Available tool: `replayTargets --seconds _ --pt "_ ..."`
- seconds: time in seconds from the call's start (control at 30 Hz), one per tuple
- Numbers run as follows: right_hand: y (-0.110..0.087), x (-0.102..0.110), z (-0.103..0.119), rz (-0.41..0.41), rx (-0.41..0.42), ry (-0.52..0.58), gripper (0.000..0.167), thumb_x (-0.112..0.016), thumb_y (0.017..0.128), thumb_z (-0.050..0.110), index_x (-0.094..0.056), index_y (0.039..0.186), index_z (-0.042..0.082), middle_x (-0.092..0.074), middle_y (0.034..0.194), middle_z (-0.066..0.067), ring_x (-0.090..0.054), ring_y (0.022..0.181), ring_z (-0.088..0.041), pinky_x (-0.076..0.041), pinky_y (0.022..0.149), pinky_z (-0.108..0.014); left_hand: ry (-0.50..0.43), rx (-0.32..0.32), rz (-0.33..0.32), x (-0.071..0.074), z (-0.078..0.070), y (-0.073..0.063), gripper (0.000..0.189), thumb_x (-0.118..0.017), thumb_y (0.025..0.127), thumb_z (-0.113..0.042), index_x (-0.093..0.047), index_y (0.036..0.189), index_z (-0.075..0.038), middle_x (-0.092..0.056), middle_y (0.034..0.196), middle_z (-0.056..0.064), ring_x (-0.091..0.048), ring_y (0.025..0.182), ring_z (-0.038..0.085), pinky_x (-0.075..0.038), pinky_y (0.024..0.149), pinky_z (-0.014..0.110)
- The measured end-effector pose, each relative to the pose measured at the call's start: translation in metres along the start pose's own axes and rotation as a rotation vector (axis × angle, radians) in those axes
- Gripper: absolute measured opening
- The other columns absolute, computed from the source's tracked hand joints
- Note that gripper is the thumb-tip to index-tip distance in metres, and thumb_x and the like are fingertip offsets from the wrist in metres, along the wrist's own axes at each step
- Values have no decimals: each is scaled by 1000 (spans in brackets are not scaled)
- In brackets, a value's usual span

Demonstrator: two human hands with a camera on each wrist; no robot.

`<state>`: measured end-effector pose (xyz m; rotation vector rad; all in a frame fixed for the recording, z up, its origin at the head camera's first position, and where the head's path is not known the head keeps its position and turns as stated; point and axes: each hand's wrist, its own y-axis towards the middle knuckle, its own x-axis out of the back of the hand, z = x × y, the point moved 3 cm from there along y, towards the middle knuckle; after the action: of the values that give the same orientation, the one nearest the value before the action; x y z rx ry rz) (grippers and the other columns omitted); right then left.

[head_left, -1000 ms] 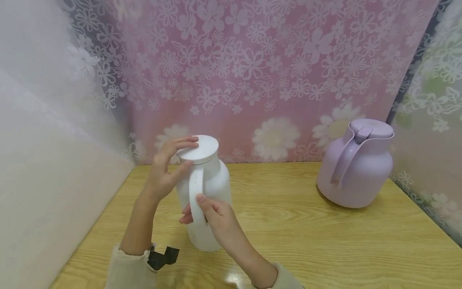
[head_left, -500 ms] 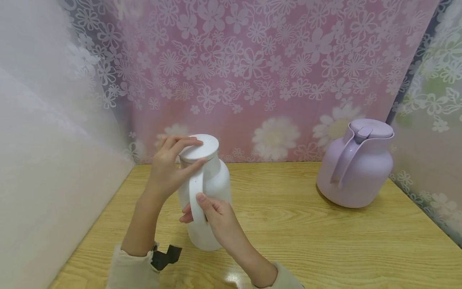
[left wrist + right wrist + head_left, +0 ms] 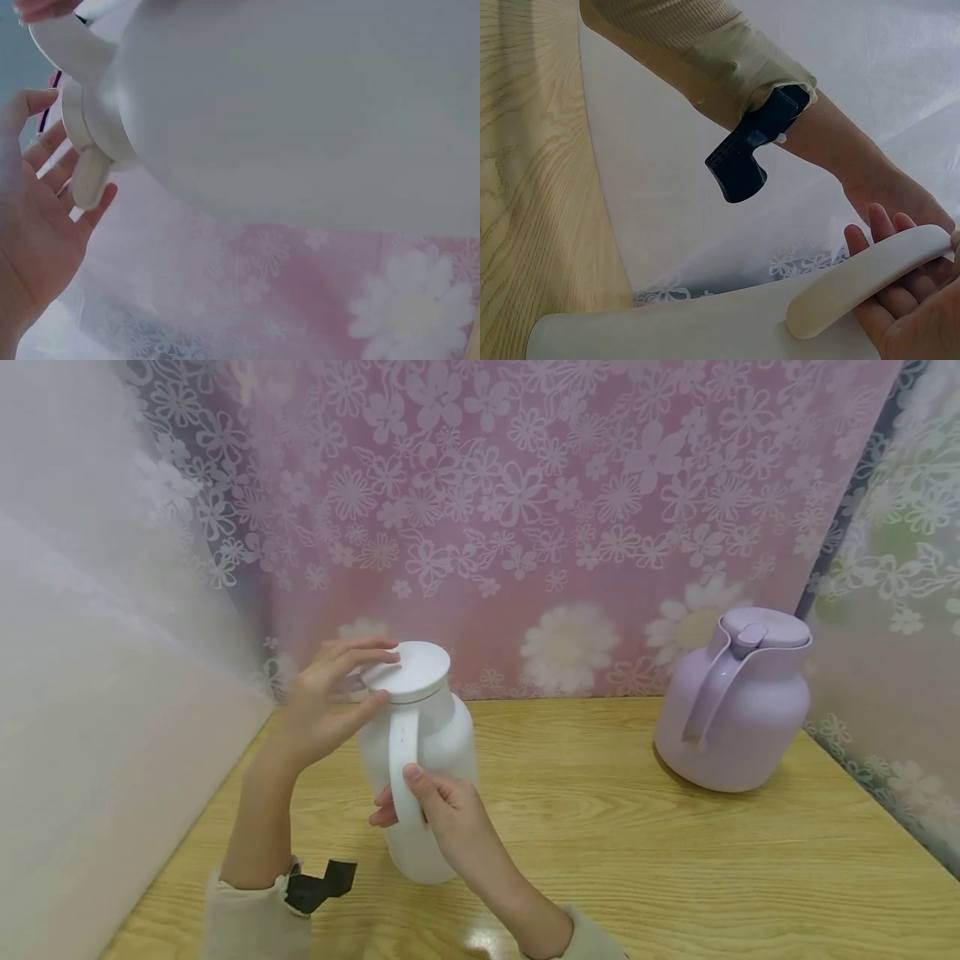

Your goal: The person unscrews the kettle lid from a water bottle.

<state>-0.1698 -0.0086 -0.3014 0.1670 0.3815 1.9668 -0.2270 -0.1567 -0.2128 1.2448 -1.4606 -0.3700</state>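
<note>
A white thermos jug [image 3: 450, 739] stands upright on the table. In the head view, my right hand [image 3: 457, 818] grips its handle [image 3: 403, 752], thumb in front and fingertips showing past the far side. My left hand [image 3: 322, 702] is spread at the round lid [image 3: 412, 672], with fingertips over its top and the thumb right at its rim. The left wrist view shows this hand's fingers loosely bent beside the lid [image 3: 73, 112], with a gap at the palm. The right wrist view shows the handle [image 3: 870, 277] lying across my curled right fingers.
A lilac jug [image 3: 738, 710] with a handle and a lever on its lid stands at the back right of the wooden table [image 3: 600, 860]. A floral pink curtain [image 3: 555, 527] hangs behind, and a pale wall [image 3: 135, 693] borders the left side.
My left thumb first slid right along the lid's rim, then drew back left with the whole hand. My right hand keeps its grip on the handle, and the jug stays in place.
</note>
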Motion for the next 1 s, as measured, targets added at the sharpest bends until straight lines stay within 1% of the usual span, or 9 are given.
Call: replayTargets --seconds 0.13,0.27,0.4,0.57,0.67,0.77,0.83,0.9,1.0 --pt "0 0 1 0 3 -11 48 -37 100 34 -66 89 -3 -68 80 -13 -66 79 -22 -46 83 -32 -94 -8 14 2 4 -6 39 -66 74 12 -62 110 -1 -57 122 10 -45 119 26 -38 95 35" --pt "0 1 1 -5 6 -20 48 -37 100 34 -67 89 -2 -69 79 -11 -66 79 -21 -47 83 -32 -110 -28 -15 0 5 -7 38 -68 72 14 -63 107 -1 -59 118 10 -48 116 27 -39 94 33" --pt "0 1 1 -6 4 -19 48 -37 99 35 -67 88 -1 -69 79 -9 -67 79 -22 -46 83 -32 -37 -45 -70 -3 3 -6 37 -74 70 8 -65 103 -5 -61 113 6 -49 111 25 -36 94 34" --pt "0 1 1 -13 10 -14 48 -38 100 34 -67 89 -2 -69 78 -11 -67 78 -22 -46 84 -32 93 -69 -148 -9 -3 -2 31 -79 69 -8 -68 98 -9 -62 104 3 -47 99 22 -36 84 33" --pt "0 1 1 -13 12 -11 48 -37 100 33 -67 89 -2 -68 78 -11 -67 78 -22 -46 83 -33 150 -83 -180 -12 -6 -1 28 -78 72 -21 -68 95 -9 -60 101 4 -46 95 22 -36 79 33" --pt "0 0 0 -9 7 -9 49 -36 100 35 -67 88 -1 -69 79 -10 -67 79 -22 -46 83 -33 173 -97 -178 -14 -7 -2 32 -71 79 -35 -67 96 -8 -59 101 6 -45 94 24 -36 79 34" --pt "0 -1 0 -6 2 -8 49 -36 100 35 -67 88 -1 -69 79 -10 -66 79 -22 -46 83 -33 140 -98 -167 -13 -5 -3 37 -65 83 -41 -66 97 -6 -59 103 7 -45 97 25 -36 81 35" --pt "0 -1 -1 -5 -3 -6 49 -36 100 36 -67 88 -1 -69 79 -9 -66 79 -22 -47 82 -33 83 -86 -144 -11 -3 -5 41 -57 88 -43 -65 101 -5 -59 109 8 -45 102 25 -35 85 35" --pt "0 -1 -1 -8 -1 -8 49 -37 100 35 -67 88 -2 -69 78 -11 -67 79 -22 -47 82 -32 -81 -56 -115 -8 3 -7 34 -48 95 -28 -62 106 0 -57 119 11 -44 112 27 -33 94 38"
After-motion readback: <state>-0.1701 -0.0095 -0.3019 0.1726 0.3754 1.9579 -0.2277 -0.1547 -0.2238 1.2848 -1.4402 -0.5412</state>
